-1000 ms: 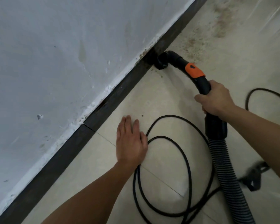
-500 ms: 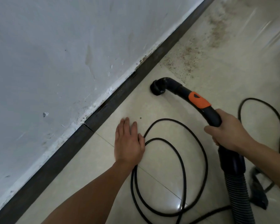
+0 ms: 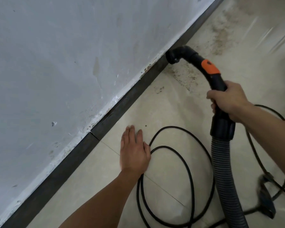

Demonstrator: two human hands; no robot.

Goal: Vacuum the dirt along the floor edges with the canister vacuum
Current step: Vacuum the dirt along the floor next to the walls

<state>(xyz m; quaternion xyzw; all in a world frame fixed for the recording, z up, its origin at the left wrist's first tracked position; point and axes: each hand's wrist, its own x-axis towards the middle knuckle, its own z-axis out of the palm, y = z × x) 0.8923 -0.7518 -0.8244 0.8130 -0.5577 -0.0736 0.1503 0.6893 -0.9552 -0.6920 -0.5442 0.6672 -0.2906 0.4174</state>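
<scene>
My right hand (image 3: 229, 102) grips the black curved vacuum handle (image 3: 218, 83), which has an orange collar (image 3: 210, 66). The handle's open nozzle end (image 3: 172, 57) presses against the dark baseboard (image 3: 127, 99) where it meets the floor. Brown dirt (image 3: 184, 74) is scattered on the beige tiles just below the nozzle, and more dirt (image 3: 220, 32) lies farther along the edge. A ribbed grey hose (image 3: 224, 175) runs from the handle down to the bottom edge. My left hand (image 3: 133, 152) lies flat, palm down, on the tile near the baseboard.
A black power cord (image 3: 186, 165) lies in loose loops on the floor between my hands and trails off to the right. A dark plug or clip (image 3: 266, 199) sits at the lower right. The scuffed white wall (image 3: 56, 63) fills the left side.
The nozzle has moved from the open tile back up against the baseboard, into the dirt patch. My right hand went forward with it. My left hand stayed flat on the floor.
</scene>
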